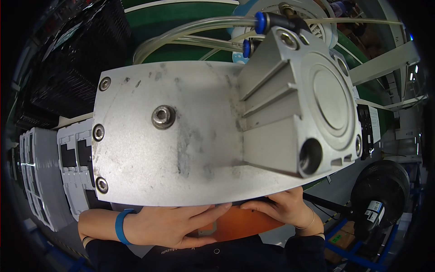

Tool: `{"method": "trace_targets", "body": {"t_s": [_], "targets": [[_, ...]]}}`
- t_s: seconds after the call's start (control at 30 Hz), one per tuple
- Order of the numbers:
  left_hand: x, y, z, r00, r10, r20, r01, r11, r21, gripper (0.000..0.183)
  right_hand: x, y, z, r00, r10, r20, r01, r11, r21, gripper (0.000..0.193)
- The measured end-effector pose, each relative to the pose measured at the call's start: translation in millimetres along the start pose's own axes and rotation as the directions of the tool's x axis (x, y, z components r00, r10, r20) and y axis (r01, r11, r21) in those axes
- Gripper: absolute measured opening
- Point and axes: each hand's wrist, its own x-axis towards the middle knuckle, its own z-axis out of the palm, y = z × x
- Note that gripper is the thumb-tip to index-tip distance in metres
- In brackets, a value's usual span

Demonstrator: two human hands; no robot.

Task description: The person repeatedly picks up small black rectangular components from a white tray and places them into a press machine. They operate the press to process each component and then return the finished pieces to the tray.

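Note:
Below a large silver metal plate [136, 154], my left hand [163, 226] lies over an orange surface [244, 222]. Its fingers stretch to the right and its thumb stands apart, so it is open. My right hand [287, 208] reaches in from the right side. Its thumb points left along the orange surface and its fingers bend inward, partly covered by the plate. A dark edge shows near the right thumb; what the fingers close on is hidden. The plate bears a block-shaped pneumatic cylinder [294, 104] and hides the area beyond my fingertips.
Clear air tubes [199, 27] run to the cylinder's blue-ringed fittings. Black trays [77, 63] are stacked at the far left, with white moulded trays [43, 177] nearer. A green belt [181, 11] lies behind. To the right stands a black round fan [380, 190].

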Motion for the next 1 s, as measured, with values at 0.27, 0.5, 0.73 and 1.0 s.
{"method": "trace_targets", "body": {"t_s": [0.27, 0.5, 0.73, 1.0], "targets": [[2.5, 0.8, 1.0, 0.997, -0.014, -0.080, 0.015, 1.000, 0.012, 0.061, 3.3, -3.4, -2.8, 0.997, 0.030, 0.076, -0.029, 1.000, -0.013, 0.025], [1.8, 5.7, -5.2, 0.969, 0.012, -0.248, -0.021, 0.999, -0.034, 0.057, 9.8, -15.2, -12.4, 0.994, 0.084, 0.076, -0.094, 0.986, 0.136, 0.030], [12.7, 17.2, -9.7, 0.912, -0.025, -0.410, -0.034, 0.990, -0.136, 0.045, 2.0, 5.9, -28.3, 0.864, 0.457, 0.209, -0.473, 0.597, 0.648, 0.029], [17.9, 35.5, -15.3, 0.927, -0.184, -0.326, 0.077, 0.946, -0.316, 0.018, -15.8, -8.9, -41.9, 0.779, 0.508, 0.368, -0.567, 0.319, 0.760, 0.030]]}}
